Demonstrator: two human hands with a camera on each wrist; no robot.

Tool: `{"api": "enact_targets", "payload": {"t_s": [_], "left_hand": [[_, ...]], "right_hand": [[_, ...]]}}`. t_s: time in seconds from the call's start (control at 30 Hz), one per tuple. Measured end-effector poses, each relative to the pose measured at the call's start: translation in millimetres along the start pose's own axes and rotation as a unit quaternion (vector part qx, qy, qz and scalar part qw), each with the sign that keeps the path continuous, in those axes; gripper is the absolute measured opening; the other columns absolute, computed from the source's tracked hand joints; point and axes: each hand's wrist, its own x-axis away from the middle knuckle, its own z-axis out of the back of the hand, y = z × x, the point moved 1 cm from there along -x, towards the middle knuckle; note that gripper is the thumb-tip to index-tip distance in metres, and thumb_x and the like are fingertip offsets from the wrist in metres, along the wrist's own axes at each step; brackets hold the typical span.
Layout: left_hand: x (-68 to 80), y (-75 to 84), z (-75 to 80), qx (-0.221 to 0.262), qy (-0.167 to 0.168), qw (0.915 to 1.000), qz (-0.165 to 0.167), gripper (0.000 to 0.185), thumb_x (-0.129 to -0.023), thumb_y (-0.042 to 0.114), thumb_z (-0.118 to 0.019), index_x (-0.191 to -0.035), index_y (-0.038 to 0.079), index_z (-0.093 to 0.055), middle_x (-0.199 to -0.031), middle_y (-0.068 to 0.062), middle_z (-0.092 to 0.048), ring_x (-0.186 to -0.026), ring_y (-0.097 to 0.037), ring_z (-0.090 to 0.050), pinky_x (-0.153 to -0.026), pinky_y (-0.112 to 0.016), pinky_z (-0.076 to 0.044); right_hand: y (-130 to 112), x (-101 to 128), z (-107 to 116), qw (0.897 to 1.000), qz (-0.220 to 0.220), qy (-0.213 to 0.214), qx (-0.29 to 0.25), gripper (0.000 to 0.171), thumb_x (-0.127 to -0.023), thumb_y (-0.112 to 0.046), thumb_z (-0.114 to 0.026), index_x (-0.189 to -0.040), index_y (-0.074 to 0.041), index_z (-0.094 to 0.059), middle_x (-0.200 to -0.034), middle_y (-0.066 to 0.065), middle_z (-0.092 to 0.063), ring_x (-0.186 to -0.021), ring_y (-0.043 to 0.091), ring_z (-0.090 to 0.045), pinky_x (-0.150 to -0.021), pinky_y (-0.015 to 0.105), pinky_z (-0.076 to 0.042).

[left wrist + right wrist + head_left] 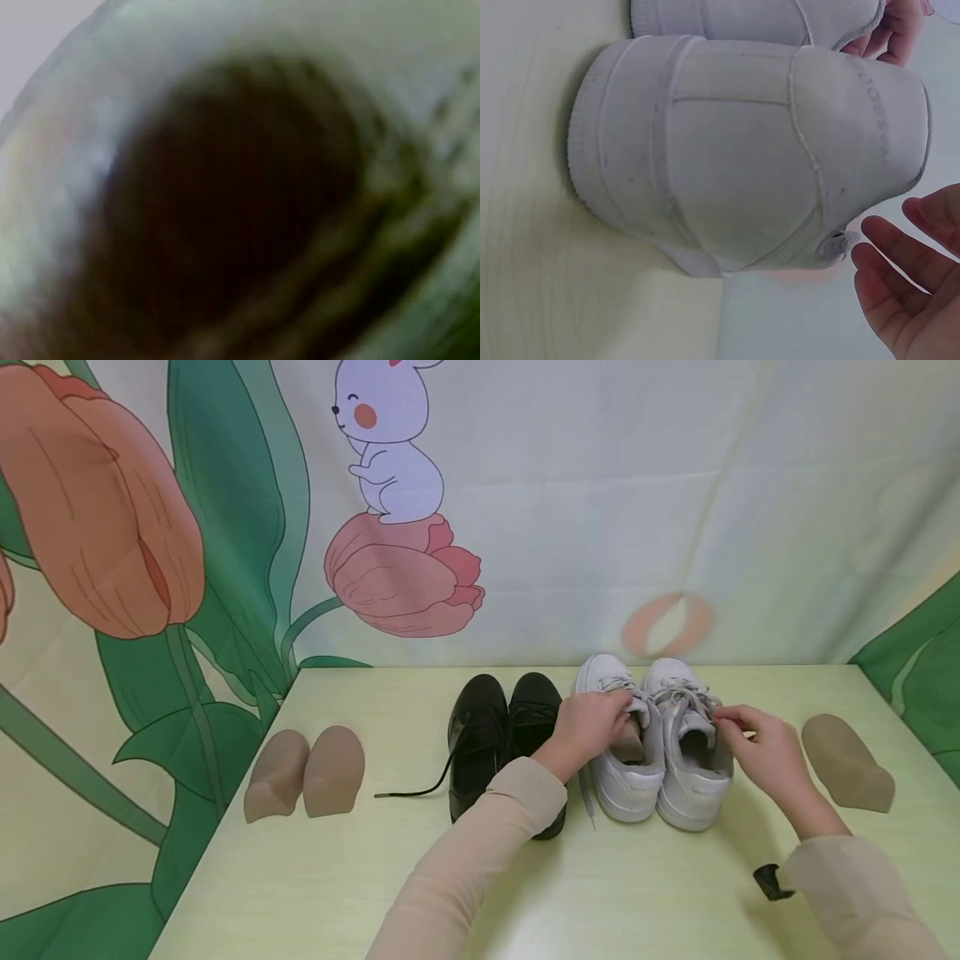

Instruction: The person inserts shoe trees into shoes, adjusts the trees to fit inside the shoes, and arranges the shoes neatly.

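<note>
The writing on each white shoe's [693,760] heel is too small to read; toes point to the desk's [300,877] far edge. The left hand [588,727] grips the left shoe's tongue, and the right hand [757,747] pinches the right shoe's lace.

Matt white sneakers, glossy black shoes, smooth pale table.
White sneakers [660,752], centre right: matt leather-like panels with stitched seams, faint scuffs on the heel, woven grey laces. Black shoes [504,735], centre: glossy smooth upper, thin cord lace. Tan shoe inserts [303,774], lower left: matt, smooth, material unclear. Table [300,885]: smooth pale-green top, faint sheen. Backdrop [675,485], top: printed cloth, creased. Sleeves [480,852]: soft beige knit.
</note>
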Motion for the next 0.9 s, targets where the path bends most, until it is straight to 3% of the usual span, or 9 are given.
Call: {"api": "enact_targets", "payload": {"t_s": [0.17,0.23,0.33,0.47,0.73,0.9], "left_hand": [[0.3,2.7,2.3,-0.032,0.006,0.9995,-0.008,0.022,-0.094,0.032,-0.039,-0.08,0.025,-0.055,-0.057,0.007,-0.054,-0.051,-0.01,-0.054,-0.04,-0.025,-0.038],[0.7,3.6,3.1,-0.041,0.002,0.9991,-0.013,0.022,-0.094,0.031,-0.039,-0.081,0.025,-0.056,-0.057,0.007,-0.054,-0.053,-0.011,-0.055,-0.04,-0.025,-0.038],[0.8,4.3,1.8,-0.051,-0.011,0.9985,-0.017,0.019,-0.093,0.03,-0.041,-0.083,0.026,-0.056,-0.059,0.008,-0.055,-0.055,-0.011,-0.057,-0.041,-0.025,-0.039],[1.1,4.3,0.2,-0.052,-0.022,0.9983,-0.016,0.016,-0.092,0.03,-0.043,-0.085,0.026,-0.057,-0.063,0.008,-0.057,-0.058,-0.012,-0.058,-0.043,-0.025,-0.041],[2.6,4.8,-0.4,-0.045,-0.038,0.9982,-0.008,0.015,-0.091,0.03,-0.046,-0.085,0.026,-0.059,-0.073,0.01,-0.061,-0.064,-0.012,-0.059,-0.046,-0.025,-0.043],[4.2,4.0,-1.7,-0.029,-0.024,0.9993,-0.008,0.012,-0.09,0.029,-0.049,-0.084,0.026,-0.059,-0.073,0.01,-0.06,-0.062,-0.011,-0.058,-0.046,-0.025,-0.042]], "right_hand": [[7.5,3.0,1.3,1.0,-0.012,-0.005,0.016,0.026,-0.091,-0.019,-0.045,-0.102,-0.003,-0.063,-0.1,0.018,-0.064,-0.087,0.021,-0.056,-0.066,0.026,-0.045],[10.7,4.0,2.5,1.0,-0.015,-0.004,0.019,0.027,-0.091,-0.02,-0.045,-0.101,-0.003,-0.062,-0.099,0.019,-0.064,-0.087,0.024,-0.056,-0.068,0.029,-0.044],[17.0,5.9,5.9,1.0,-0.016,0.0,0.017,0.027,-0.09,-0.02,-0.045,-0.101,-0.001,-0.062,-0.097,0.019,-0.064,-0.081,0.002,-0.053,-0.067,0.025,-0.043],[25.2,9.2,10.9,1.0,-0.009,0.008,0.011,0.027,-0.091,-0.018,-0.045,-0.101,0.0,-0.061,-0.097,0.02,-0.063,-0.074,-0.024,-0.034,-0.063,0.012,-0.039],[39.2,14.9,17.6,1.0,-0.014,0.012,0.007,0.028,-0.091,-0.017,-0.043,-0.103,0.003,-0.059,-0.099,0.023,-0.062,-0.074,-0.025,-0.032,-0.058,0.007,-0.036],[45.7,17.3,20.6,0.999,-0.019,0.02,0.015,0.027,-0.091,-0.017,-0.045,-0.102,0.003,-0.06,-0.098,0.024,-0.062,-0.072,-0.026,-0.031,-0.056,0.007,-0.036]]}}
